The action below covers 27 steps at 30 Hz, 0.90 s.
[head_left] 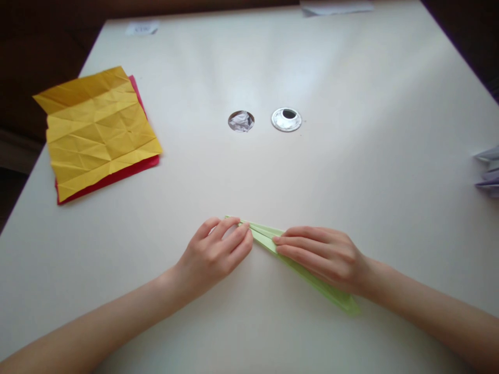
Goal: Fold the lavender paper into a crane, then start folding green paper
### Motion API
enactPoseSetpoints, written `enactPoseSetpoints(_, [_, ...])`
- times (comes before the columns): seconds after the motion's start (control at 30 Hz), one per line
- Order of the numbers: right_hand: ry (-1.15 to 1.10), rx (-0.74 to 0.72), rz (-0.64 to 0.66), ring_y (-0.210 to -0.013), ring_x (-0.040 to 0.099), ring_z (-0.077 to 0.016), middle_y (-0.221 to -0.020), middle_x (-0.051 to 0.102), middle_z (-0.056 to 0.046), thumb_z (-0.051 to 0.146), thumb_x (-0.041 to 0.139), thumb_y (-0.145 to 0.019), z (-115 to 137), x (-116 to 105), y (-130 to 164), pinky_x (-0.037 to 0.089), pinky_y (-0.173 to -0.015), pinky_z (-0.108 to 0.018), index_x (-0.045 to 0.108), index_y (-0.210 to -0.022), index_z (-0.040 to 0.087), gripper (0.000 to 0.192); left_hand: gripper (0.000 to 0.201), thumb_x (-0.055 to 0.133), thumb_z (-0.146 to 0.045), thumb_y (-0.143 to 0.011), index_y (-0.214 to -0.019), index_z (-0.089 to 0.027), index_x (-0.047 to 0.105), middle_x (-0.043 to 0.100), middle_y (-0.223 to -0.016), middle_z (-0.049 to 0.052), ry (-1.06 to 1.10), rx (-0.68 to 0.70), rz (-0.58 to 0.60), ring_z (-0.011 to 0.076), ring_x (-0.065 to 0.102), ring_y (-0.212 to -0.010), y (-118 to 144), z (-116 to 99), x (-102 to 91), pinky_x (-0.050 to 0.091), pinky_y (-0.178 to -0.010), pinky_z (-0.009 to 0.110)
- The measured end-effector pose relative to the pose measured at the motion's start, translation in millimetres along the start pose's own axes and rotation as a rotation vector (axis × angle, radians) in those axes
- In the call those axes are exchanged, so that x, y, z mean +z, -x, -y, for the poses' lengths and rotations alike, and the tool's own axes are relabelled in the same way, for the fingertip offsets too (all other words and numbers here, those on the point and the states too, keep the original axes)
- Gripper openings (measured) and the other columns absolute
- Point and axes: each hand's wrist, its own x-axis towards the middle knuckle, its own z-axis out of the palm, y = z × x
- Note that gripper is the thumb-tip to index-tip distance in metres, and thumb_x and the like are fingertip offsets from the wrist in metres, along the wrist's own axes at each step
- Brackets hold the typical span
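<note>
1. My left hand [216, 252] lies low on the table [351, 182], forearm coming in from the lower left, palm down and knuckles raised. Its fingers are held close together and curled, the tips pressing on the upper left end of the green folded paper [290, 262].
2. My right hand [323, 257] comes in from the lower right, forearm resting near the table edge. It lies flat, fingers straight and side by side, pressing down on the middle of the green paper; I see no pinch there.
3. The green paper is a long, narrow folded strip, lying flat on the near middle of the table. Its long axis runs from upper left to lower right, with the sharp tip at the lower right, poking out past my right wrist.
4. A creased yellow sheet [97, 130] lies on a red sheet [117, 174] at the far left.
5. Two round holes sit mid-table: one stuffed with crumpled paper [240, 121], one with a metal ring [286, 119].
6. A small slip [142, 28] at the far edge carries marks too blurred to read. Pale folded paper [489, 171] shows at the right edge.
</note>
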Motion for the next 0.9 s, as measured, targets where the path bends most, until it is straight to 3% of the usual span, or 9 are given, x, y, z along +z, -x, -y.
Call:
enactPoseSetpoints(0.17, [-0.002,0.000,-0.004,-0.080,0.062,-0.0153,-0.077,0.069,-0.004,0.006,0.049,-0.080,0.0,0.7,-0.5,0.053,-0.068,-0.026,0.057,-0.091,0.013,0.015,0.017,0.049,-0.007,-0.081,-0.095,-0.013,0.058,0.065,-0.090,0.004,0.059,0.012,-0.019,0.0171,0.057,-0.090,-5.5,3.0,1.5,0.040,-0.077,0.031])
enactPoseSetpoints(0.4, [-0.021,0.027,0.052,-0.086,0.061,-0.0143,-0.084,0.069,-0.003,0.009,0.050,-0.081,-1.9,0.6,6.4,0.052,-0.073,-0.028,0.057,-0.098,0.014,0.019,0.017,0.046,-0.008,-0.084,-0.097,-0.013,0.056,0.062,-0.091,0.004,0.310,0.125,0.118,0.0157,0.054,-0.089,-19.7,7.7,5.5,0.044,-0.076,0.028])
enactPoseSetpoints(0.53, [-0.123,0.070,0.110,-0.094,0.058,-0.0153,-0.095,0.068,-0.006,0.007,0.047,-0.082,-2.8,-5.6,14.2,0.051,-0.079,-0.029,0.055,-0.104,0.013,0.024,0.018,0.045,-0.008,-0.084,-0.098,-0.012,0.056,0.063,-0.089,0.005,0.296,0.177,0.092,0.0164,0.055,-0.088,-22.0,8.4,7.8,0.047,-0.073,0.028])
enactPoseSetpoints(0.73, [-0.073,0.101,0.060,-0.082,0.061,-0.0136,-0.081,0.068,-0.004,0.010,0.043,-0.085,-1.4,-15.7,24.7,0.052,-0.071,-0.026,0.056,-0.098,0.017,0.020,0.017,0.047,-0.008,-0.083,-0.097,-0.009,0.056,0.063,-0.090,0.007,0.259,0.225,0.043,0.0171,0.056,-0.090,-21.5,9.4,5.8,0.048,-0.074,0.029])
enactPoseSetpoints(0.9, [-0.046,0.068,0.068,-0.083,0.061,-0.0127,-0.081,0.068,-0.004,0.011,0.041,-0.086,-0.7,-17.9,27.2,0.052,-0.072,-0.024,0.055,-0.098,0.017,0.019,0.017,0.048,-0.007,-0.083,-0.097,-0.009,0.056,0.064,-0.091,0.007,0.260,0.235,0.032,0.0167,0.057,-0.089,-21.2,9.9,5.4,0.049,-0.074,0.028])
